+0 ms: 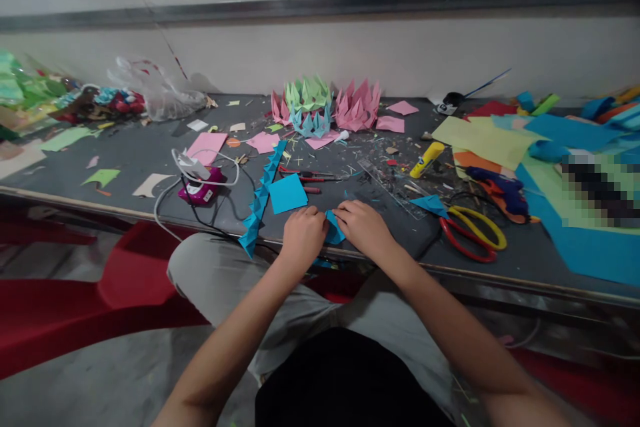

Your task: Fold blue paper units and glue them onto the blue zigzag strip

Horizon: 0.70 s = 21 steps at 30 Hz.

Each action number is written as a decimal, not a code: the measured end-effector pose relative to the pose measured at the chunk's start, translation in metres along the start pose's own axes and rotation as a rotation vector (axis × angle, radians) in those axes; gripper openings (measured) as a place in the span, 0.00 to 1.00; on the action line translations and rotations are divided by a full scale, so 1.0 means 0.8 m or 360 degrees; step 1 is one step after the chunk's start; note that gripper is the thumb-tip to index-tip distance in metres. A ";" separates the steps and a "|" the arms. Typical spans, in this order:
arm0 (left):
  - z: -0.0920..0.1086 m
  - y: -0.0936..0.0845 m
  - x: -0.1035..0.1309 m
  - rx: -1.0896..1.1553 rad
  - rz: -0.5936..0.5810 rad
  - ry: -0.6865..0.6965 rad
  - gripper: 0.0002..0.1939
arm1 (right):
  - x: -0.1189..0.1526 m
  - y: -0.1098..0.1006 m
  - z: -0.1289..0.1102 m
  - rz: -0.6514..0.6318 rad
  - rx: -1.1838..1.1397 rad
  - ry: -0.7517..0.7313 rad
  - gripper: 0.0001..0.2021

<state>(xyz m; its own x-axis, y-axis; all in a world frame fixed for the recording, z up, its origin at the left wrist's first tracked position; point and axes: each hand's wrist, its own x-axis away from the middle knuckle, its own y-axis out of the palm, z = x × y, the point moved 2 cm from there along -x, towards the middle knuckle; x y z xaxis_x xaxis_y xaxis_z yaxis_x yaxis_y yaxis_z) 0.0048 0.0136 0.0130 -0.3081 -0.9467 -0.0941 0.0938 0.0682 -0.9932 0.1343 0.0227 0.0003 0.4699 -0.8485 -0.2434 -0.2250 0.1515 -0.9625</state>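
Observation:
A small folded piece of blue paper [335, 229] is pinched between my two hands at the table's front edge. My left hand [305, 235] grips its left side with bent fingers. From the right, my right hand [363, 225] closes on its upper corner. Just beyond my left hand lies a stack of square blue paper [288, 193]. Left of that stack runs a strip of linked blue folded triangles [263, 200], its near end hanging over the edge. Another blue folded triangle [432, 205] rests to the right, by the scissors [475, 232] with red and yellow handles.
Folded paper crowns [310, 103] stand by the wall. A purple power adapter [201, 188] with cables sits left. To the right are a clear ruler [393, 188], a yellow glue stick [427, 160], a blue glue gun [503, 193] and coloured sheets [595, 247]. Paper scraps litter the table.

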 end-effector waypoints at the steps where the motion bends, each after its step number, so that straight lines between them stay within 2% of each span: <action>1: 0.001 0.000 0.000 0.0019 -0.0029 -0.0007 0.11 | -0.001 0.001 0.000 -0.0029 0.0017 0.0002 0.11; 5: -0.006 0.003 0.001 0.0161 -0.0094 0.0007 0.14 | 0.001 0.005 0.000 -0.0080 0.0040 -0.0012 0.13; 9: -0.016 0.006 0.006 0.0267 -0.0109 0.0193 0.12 | 0.000 0.006 0.002 -0.0155 0.0067 -0.0072 0.17; 15: -0.015 -0.001 0.029 0.0052 -0.0061 0.0386 0.15 | -0.002 0.001 -0.001 -0.0215 0.0099 -0.0053 0.18; 18: -0.017 -0.006 0.034 0.0055 -0.0086 0.0393 0.15 | -0.004 0.000 0.002 -0.0217 -0.0060 -0.0006 0.16; 21: -0.022 -0.010 0.024 0.0202 -0.0106 0.0342 0.15 | -0.010 -0.002 0.011 -0.0237 -0.0367 0.0158 0.15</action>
<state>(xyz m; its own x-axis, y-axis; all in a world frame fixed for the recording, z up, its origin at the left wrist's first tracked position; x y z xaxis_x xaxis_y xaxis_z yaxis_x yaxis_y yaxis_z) -0.0188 0.0003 0.0176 -0.5105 -0.8581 -0.0546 0.1806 -0.0449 -0.9825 0.1381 0.0340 0.0025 0.4287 -0.9001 -0.0776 -0.3532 -0.0879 -0.9314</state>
